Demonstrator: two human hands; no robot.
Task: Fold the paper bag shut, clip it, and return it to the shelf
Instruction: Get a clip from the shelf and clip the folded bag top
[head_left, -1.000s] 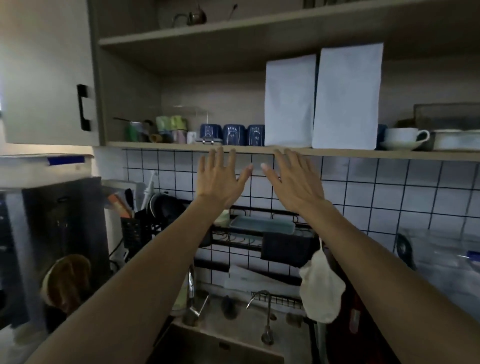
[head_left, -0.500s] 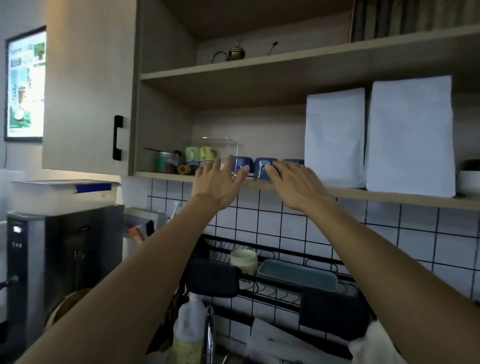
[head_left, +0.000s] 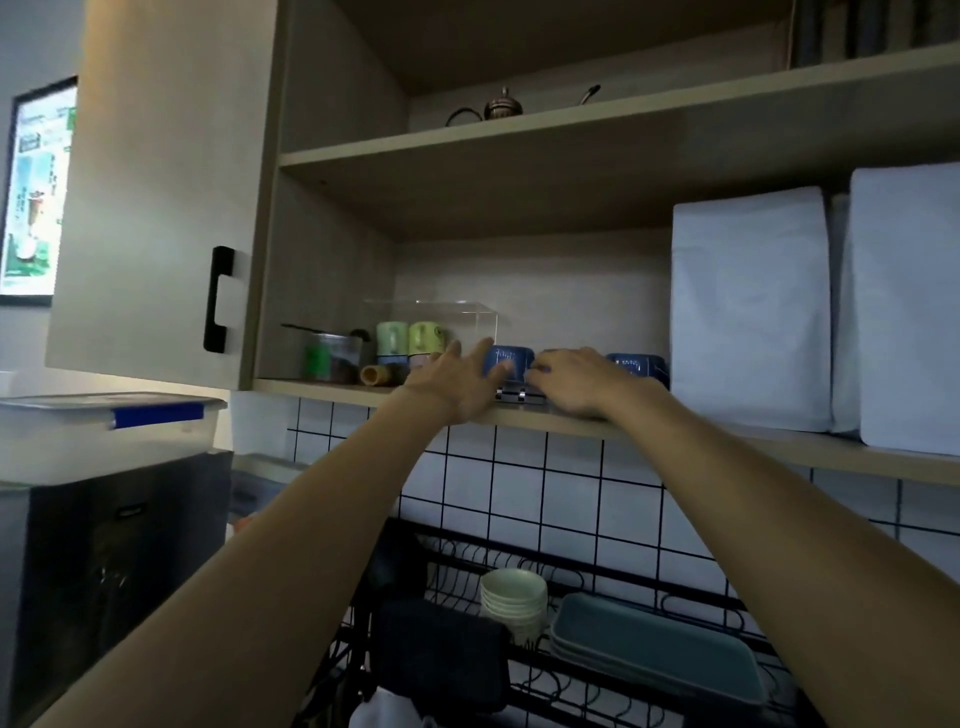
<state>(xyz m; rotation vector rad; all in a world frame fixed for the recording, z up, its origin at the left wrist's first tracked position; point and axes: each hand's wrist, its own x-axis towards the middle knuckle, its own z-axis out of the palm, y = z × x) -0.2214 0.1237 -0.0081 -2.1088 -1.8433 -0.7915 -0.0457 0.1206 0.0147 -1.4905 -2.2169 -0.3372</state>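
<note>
Two tall white paper bags stand upright on the lower wooden shelf (head_left: 675, 434): the nearer paper bag (head_left: 748, 306) and, at the right edge, the second paper bag (head_left: 909, 312). A small metal clip (head_left: 519, 396) lies on the shelf's front edge. My left hand (head_left: 457, 382) is spread just left of the clip and holds nothing. My right hand (head_left: 576, 382) rests on the shelf just right of it, fingers curled with their tips at the clip. Whether they grip it is hidden. Both hands are well left of the bags.
Blue cups (head_left: 506, 361) stand right behind my hands, with green cups (head_left: 410, 338) under a clear cover further left. A closed cabinet door (head_left: 156, 197) hangs at left. Below are a dish rack with stacked bowls (head_left: 513, 597) and a teal tray (head_left: 654, 644).
The view has tilted up and moved closer to the shelf. Both hands have risen from the tiled wall onto the shelf's front edge, by the clip.
</note>
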